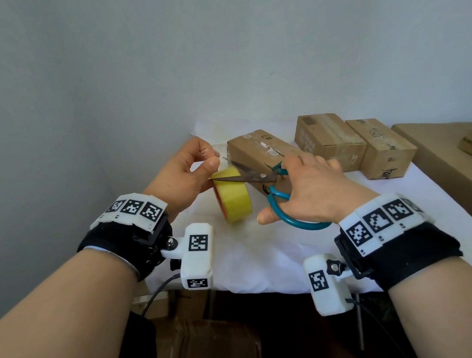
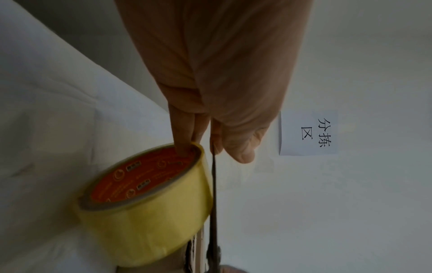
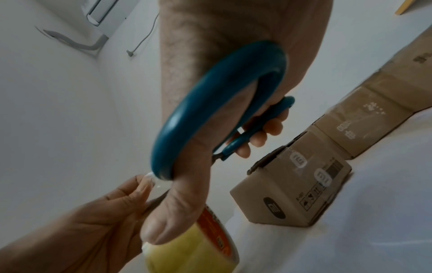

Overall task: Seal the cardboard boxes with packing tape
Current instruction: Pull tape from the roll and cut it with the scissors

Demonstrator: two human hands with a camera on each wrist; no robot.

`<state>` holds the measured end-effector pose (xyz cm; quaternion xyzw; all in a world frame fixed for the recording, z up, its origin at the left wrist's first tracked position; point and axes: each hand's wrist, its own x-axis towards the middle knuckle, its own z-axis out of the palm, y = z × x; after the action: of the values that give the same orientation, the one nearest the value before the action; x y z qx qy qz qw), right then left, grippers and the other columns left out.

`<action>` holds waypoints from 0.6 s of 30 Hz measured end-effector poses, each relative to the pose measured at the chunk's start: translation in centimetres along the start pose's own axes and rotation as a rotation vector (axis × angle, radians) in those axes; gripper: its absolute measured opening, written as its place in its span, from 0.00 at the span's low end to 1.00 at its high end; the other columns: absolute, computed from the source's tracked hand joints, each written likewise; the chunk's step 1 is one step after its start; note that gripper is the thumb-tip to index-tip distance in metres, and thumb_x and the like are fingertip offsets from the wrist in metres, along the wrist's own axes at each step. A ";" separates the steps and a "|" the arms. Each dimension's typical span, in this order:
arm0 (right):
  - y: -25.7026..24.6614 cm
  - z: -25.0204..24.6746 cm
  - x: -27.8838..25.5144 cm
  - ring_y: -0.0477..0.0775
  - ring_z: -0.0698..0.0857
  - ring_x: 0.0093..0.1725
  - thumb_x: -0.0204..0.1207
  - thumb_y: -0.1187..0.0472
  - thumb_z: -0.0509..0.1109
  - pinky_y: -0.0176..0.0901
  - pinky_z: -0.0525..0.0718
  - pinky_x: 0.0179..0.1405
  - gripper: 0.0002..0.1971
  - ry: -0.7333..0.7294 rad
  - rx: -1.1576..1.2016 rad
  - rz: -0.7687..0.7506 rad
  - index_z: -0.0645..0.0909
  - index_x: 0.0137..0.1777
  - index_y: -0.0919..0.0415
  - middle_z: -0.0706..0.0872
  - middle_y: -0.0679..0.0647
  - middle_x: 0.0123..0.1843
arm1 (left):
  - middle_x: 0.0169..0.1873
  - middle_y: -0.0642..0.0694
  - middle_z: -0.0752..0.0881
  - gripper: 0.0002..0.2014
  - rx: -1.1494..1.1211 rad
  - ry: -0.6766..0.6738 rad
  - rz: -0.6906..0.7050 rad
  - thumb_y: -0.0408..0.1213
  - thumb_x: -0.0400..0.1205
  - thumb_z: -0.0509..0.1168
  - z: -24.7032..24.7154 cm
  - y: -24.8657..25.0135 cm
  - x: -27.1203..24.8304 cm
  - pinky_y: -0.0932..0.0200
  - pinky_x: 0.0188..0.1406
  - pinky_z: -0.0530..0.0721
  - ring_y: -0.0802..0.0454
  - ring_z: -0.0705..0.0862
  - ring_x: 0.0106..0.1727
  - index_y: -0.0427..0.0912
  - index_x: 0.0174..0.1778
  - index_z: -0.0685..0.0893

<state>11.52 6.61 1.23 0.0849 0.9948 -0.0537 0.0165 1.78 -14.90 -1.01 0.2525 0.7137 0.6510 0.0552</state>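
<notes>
The left hand (image 1: 184, 171) holds the yellow roll of packing tape (image 1: 233, 198) with fingers hooked into its orange core, thumb and forefinger pinching the tape's loose end above it. The right hand (image 1: 307, 189) grips teal-handled scissors (image 1: 259, 176), thumb through the big loop, blades parted and pointing toward the left hand, across the top of the roll. Just beyond the right hand's knuckles a cardboard box (image 1: 257, 147) sits on the white-covered bench (image 1: 271, 253), with two more boxes (image 1: 356, 144) farther right.
</notes>
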 end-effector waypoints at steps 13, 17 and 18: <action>0.2 -0.7 -0.2 0.54 0.78 0.69 0.48 0.12 0.66 0.57 0.72 0.68 0.54 0.056 0.034 -0.088 0.70 0.70 0.44 0.80 0.45 0.68 | 0.59 0.40 0.82 0.10 0.079 -0.029 0.015 0.36 0.88 0.64 -0.4 0.9 -0.2 0.41 0.61 0.88 0.44 0.85 0.50 0.52 0.42 0.79; 0.3 -1.0 -0.4 0.56 0.82 0.67 0.48 0.13 0.68 0.58 0.80 0.69 0.53 0.066 0.103 -0.087 0.71 0.71 0.42 0.83 0.46 0.68 | 0.54 0.48 0.80 0.10 0.031 -0.026 0.028 0.34 0.88 0.64 -0.6 1.2 -0.3 0.38 0.63 0.86 0.44 0.84 0.49 0.51 0.41 0.78; 0.4 -1.1 -0.5 0.56 0.82 0.67 0.47 0.13 0.68 0.59 0.80 0.69 0.53 0.065 0.112 -0.086 0.71 0.72 0.41 0.83 0.45 0.67 | 0.54 0.47 0.80 0.11 0.028 -0.026 0.029 0.33 0.88 0.63 -0.6 1.3 -0.3 0.39 0.63 0.86 0.44 0.84 0.49 0.51 0.41 0.78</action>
<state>12.07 7.03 2.34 0.0447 0.9930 -0.1070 -0.0230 2.18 -15.58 0.22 0.2720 0.7184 0.6382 0.0518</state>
